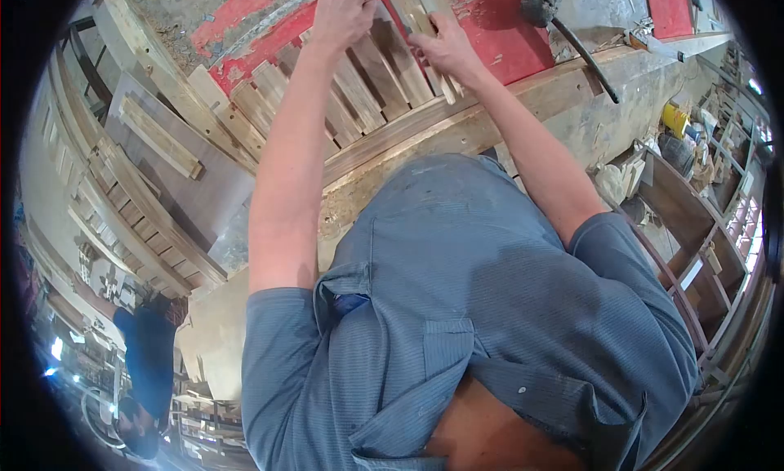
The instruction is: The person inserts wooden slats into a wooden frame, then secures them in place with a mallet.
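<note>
Several flat wooden slats point(356, 87) stand side by side on the bench, their near ends along a long wooden rail point(384, 141). My left hand point(343, 15) is over the far ends of the slats at the top of the view. Its fingers are curled, and what they hold, if anything, is hidden. To the right, my right hand point(449, 53) has its fingers and thumb closed around a narrow wooden slat point(423, 26) at the right end of the row.
A black-headed mallet point(541, 6) lies on the bench to the right, its handle over the edge. Red sheeting point(510, 42) is under the work. Curved wooden frames point(151, 214) are stacked at left, with another person point(149, 373) beyond. Metal framing point(694, 206) stands at right.
</note>
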A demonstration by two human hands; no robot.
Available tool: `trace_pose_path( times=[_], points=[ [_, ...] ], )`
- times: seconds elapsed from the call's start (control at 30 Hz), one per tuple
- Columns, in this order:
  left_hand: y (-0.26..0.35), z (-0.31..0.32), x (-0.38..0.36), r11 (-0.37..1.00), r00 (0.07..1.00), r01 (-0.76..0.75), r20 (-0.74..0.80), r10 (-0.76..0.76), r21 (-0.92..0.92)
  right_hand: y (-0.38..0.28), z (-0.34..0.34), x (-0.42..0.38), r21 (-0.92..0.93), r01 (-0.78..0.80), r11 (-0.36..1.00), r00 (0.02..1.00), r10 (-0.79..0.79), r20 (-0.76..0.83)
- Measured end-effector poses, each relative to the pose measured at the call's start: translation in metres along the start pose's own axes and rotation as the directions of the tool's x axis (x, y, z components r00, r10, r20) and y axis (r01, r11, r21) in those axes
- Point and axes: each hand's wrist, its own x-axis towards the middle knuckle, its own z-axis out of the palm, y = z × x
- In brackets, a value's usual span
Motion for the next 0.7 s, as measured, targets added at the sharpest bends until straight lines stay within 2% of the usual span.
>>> trace_pose_path(
  times=[0.03, 0.07, 0.1, 0.17, 0.23, 0.3, 0.37, 0.5, 0.57, 0.6, 0.67, 0.7],
  points=[
    [-0.001, -0.004, -0.004, 0.995, 0.992, 0.094, 0.086, -0.09, -0.038, 0.01, 0.0, 0.002, -0.086, 0.136, 0.987, 0.979, -0.147, -0.142],
    [0.0, -0.006, -0.005, 0.979, 0.969, 0.19, 0.173, -0.176, -0.068, 0.0, -0.007, 0.005, -0.115, 0.079, 0.99, 0.993, -0.088, -0.077],
    [0.002, -0.005, -0.006, 0.98, 0.971, 0.189, 0.163, -0.176, -0.067, -0.001, -0.003, 0.011, -0.119, 0.088, 0.989, 0.992, -0.098, -0.076],
    [0.006, -0.004, -0.013, 0.99, 0.987, 0.141, 0.075, -0.14, -0.007, -0.005, 0.009, 0.025, -0.288, 0.079, 0.954, 0.996, -0.089, -0.021],
    [0.006, -0.007, -0.02, 0.993, 0.993, 0.113, 0.04, -0.114, 0.028, -0.029, 0.012, 0.02, -0.274, 0.098, 0.957, 0.995, -0.102, 0.002],
    [0.012, -0.009, -0.024, 0.996, 0.997, 0.078, 0.014, -0.078, 0.049, -0.027, 0.014, 0.012, -0.265, 0.101, 0.959, 0.995, -0.1, 0.017],
    [0.015, -0.004, -0.025, 0.982, 0.982, 0.177, 0.056, -0.181, 0.07, -0.013, 0.015, 0.001, -0.341, 0.153, 0.927, 0.987, -0.126, 0.101],
    [0.006, 0.004, -0.017, 0.976, 0.985, 0.168, 0.012, -0.172, 0.14, 0.0, 0.016, -0.01, -0.223, 0.051, 0.973, 0.998, -0.04, 0.053],
    [0.001, 0.001, -0.007, 0.931, 0.906, 0.366, 0.227, -0.358, 0.007, 0.006, 0.021, -0.012, -0.24, 0.222, 0.945, 0.967, -0.246, -0.074],
    [0.001, 0.0, -0.002, 0.936, 0.907, 0.353, 0.242, -0.345, 0.013, 0.01, 0.021, -0.018, -0.231, 0.208, 0.951, 0.968, -0.234, -0.089],
    [0.004, 0.0, 0.01, 0.986, 0.982, 0.16, 0.09, -0.164, 0.053, 0.014, 0.013, -0.036, -0.263, 0.119, 0.957, 0.986, -0.083, 0.143],
    [0.006, 0.002, 0.017, 0.987, 0.982, 0.155, 0.103, -0.159, 0.051, 0.012, 0.011, -0.042, -0.257, 0.108, 0.96, 0.988, -0.074, 0.138]
  ],
)
